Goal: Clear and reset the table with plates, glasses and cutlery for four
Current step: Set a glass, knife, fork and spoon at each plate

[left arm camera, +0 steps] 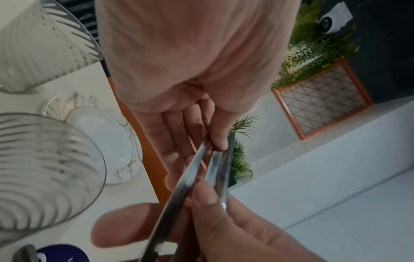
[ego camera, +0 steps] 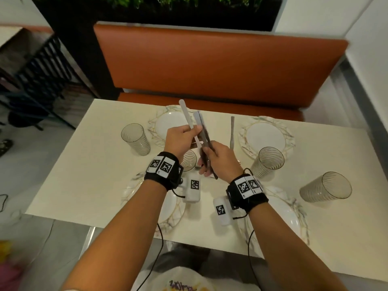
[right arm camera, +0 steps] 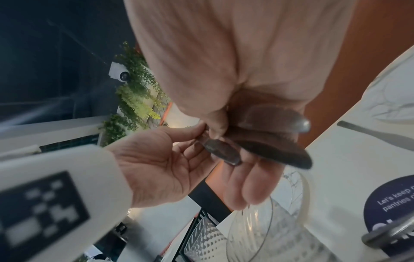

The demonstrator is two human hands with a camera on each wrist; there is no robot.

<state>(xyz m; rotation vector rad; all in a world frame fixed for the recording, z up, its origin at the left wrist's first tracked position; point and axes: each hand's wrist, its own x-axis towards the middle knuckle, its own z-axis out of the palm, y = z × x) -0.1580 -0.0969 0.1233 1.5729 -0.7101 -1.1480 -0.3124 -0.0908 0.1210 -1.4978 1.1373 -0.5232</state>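
Observation:
Over the middle of the cream table (ego camera: pixel 88 164) both hands meet on a bundle of metal cutlery (ego camera: pixel 202 131). My right hand (ego camera: pixel 206 162) grips the bundle low down, spoon bowls (right arm camera: pixel 280 154) sticking out below its fingers. My left hand (ego camera: pixel 192 131) pinches one pale handle (ego camera: pixel 185 111) that leans away from the others; the thumb and fingers close on the cutlery (left arm camera: pixel 201 170). Plates lie at far left (ego camera: pixel 172 122), far right (ego camera: pixel 265 134), near left (ego camera: pixel 172 208) and near right (ego camera: pixel 287 213). One piece of cutlery (ego camera: pixel 232 131) lies beside the far right plate.
Ribbed glasses stand at the left (ego camera: pixel 136 139), under my hands (ego camera: pixel 189 159), right of centre (ego camera: pixel 267 161) and far right (ego camera: pixel 326 187). An orange bench (ego camera: pixel 210 66) backs the far edge. A dark blue round label (right arm camera: pixel 392 203) lies on the table.

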